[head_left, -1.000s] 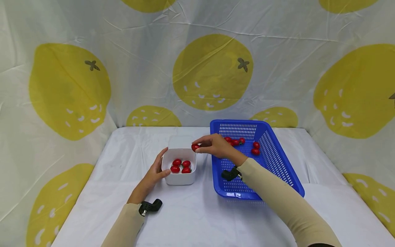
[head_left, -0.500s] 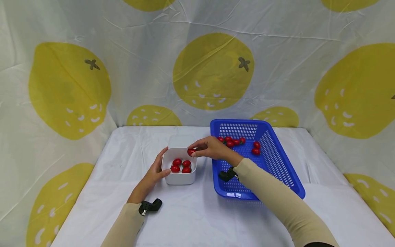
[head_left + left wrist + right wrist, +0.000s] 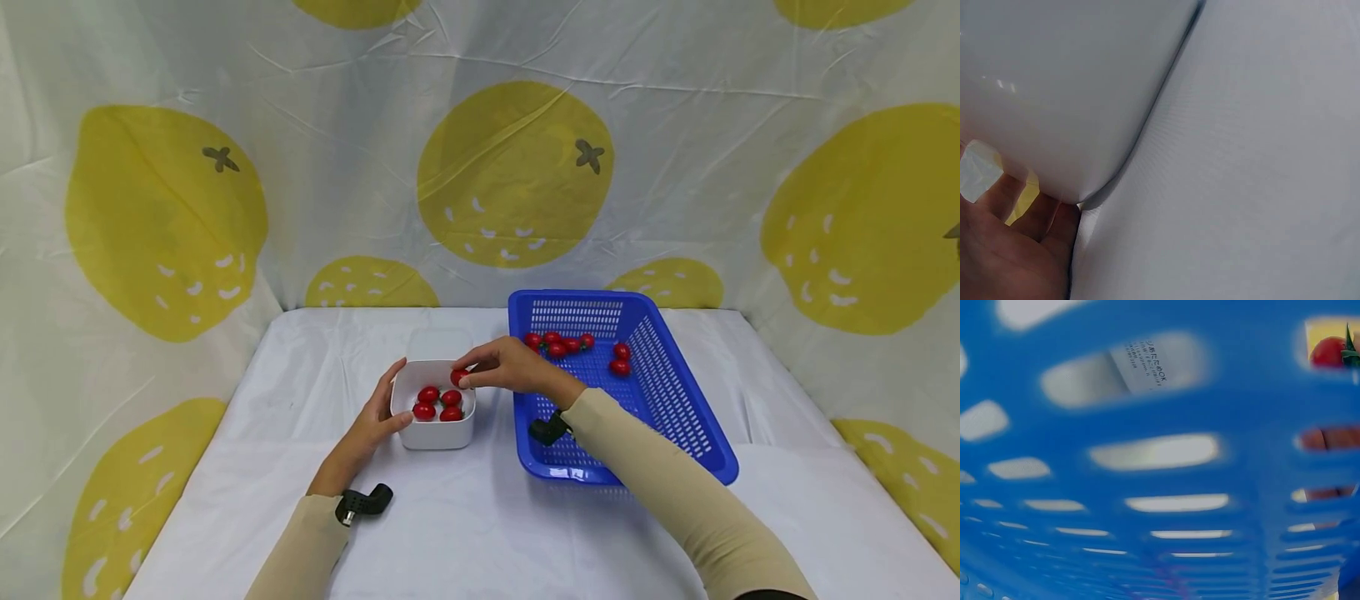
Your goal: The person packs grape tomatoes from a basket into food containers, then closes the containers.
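Blue basket (image 3: 1147, 394) mesh shows a white label, print too blurred to read. Right hand (image 3: 506, 367) pinches a glossy red tomato (image 3: 457, 377); left hand (image 3: 369, 429) cups the white bowl (image 3: 435, 429).

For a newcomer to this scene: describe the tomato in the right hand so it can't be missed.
On the white table, left of the blue basket, stands a white tub. At its far right rim the right hand pinches one tomato; the tub's other tomatoes lie untouched inside.
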### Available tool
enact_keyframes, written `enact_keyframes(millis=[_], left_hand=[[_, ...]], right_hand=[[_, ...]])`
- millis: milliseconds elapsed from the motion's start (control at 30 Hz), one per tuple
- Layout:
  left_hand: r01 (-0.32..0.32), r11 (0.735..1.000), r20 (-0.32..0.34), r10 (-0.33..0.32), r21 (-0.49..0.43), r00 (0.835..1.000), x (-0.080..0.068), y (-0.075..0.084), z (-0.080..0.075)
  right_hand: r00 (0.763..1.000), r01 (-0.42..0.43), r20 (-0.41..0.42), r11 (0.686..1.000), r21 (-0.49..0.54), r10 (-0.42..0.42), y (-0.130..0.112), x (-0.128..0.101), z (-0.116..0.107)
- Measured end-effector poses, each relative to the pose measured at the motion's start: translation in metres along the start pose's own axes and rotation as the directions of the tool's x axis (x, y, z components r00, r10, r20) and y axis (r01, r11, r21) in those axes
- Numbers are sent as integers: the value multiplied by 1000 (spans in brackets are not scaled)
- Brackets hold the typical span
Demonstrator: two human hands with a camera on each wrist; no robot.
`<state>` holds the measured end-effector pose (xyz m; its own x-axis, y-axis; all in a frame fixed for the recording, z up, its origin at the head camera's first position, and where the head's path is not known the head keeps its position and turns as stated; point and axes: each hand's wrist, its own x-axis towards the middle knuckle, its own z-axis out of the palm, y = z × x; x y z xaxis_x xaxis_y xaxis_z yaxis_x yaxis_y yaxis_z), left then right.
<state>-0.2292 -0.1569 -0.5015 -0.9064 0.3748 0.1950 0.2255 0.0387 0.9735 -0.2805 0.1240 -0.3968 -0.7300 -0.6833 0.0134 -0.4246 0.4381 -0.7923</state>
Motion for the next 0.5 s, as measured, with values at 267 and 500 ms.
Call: enact_keyframes(millis=[267,500], left_hand=[[-14,1000,4,14,-19,1000,0,1,0],[-25,999,8,25,-39,1000,1,0,1]], right_hand=[[999,35,9,999,-32,-35,-1,-1,1],[998,59,9,996,-68,-58,-3,-2,1]])
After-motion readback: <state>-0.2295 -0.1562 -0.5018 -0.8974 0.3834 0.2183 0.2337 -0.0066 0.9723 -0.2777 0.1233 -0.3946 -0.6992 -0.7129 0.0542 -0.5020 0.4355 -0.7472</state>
